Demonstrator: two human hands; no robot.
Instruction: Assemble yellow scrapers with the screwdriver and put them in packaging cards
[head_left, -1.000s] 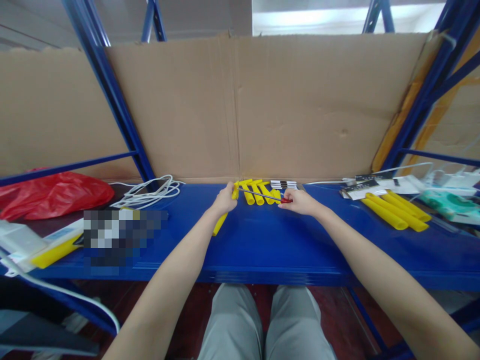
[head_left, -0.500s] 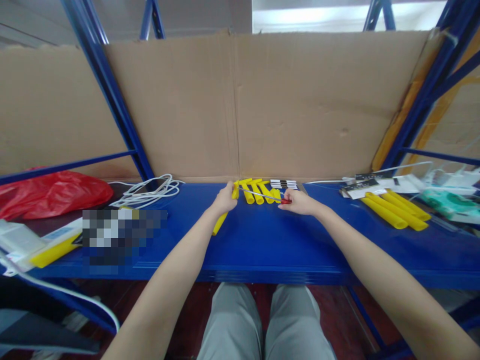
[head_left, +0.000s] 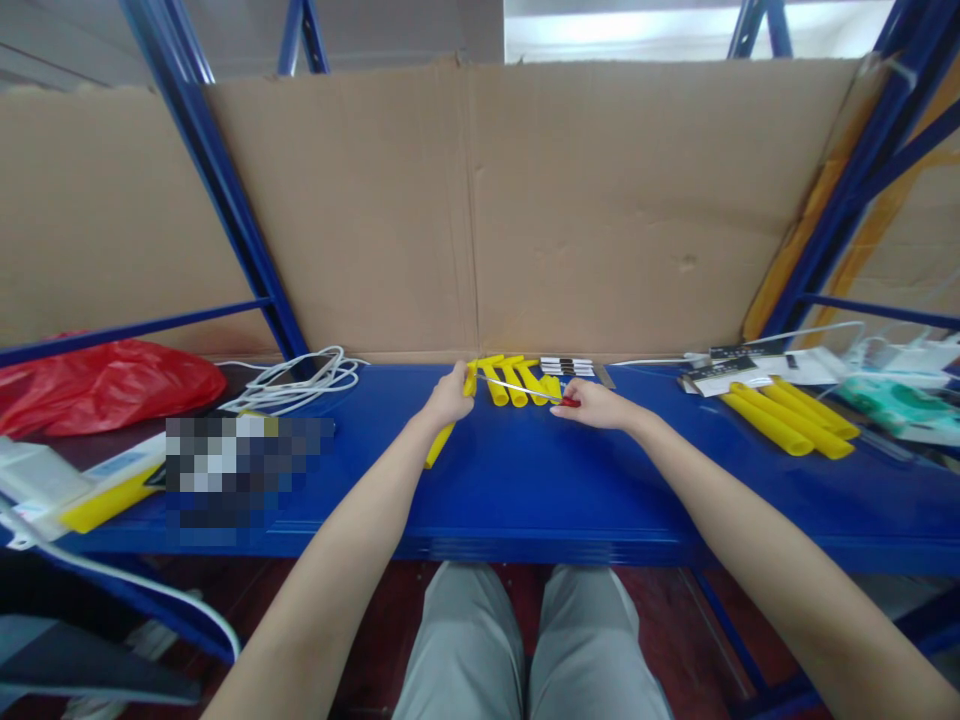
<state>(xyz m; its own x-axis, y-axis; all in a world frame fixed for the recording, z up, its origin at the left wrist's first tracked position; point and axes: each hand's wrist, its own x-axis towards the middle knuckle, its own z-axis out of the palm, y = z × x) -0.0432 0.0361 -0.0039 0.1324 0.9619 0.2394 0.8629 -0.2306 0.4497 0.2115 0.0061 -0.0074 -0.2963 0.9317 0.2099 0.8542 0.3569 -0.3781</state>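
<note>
My left hand is closed around a yellow plastic tube-like handle, whose lower end sticks out below the fingers; its top end shows at the fingertips. My right hand grips the red handle of a screwdriver. The long metal shaft points left, with its tip at the top of the yellow handle; whether it sits in a screw is too small to tell. Behind the shaft lie several yellow handles with crosspieces in a row. Small yellow parts rest beside my right fingers.
Black-and-white strips lie at the back of the blue table, before a cardboard wall. More yellow tubes and packaging are at right. Coiled white cable and a red bag are at left.
The right hand and screwdriver handle have shifted very slightly left. The left hand and the yellow handle stay in place.
</note>
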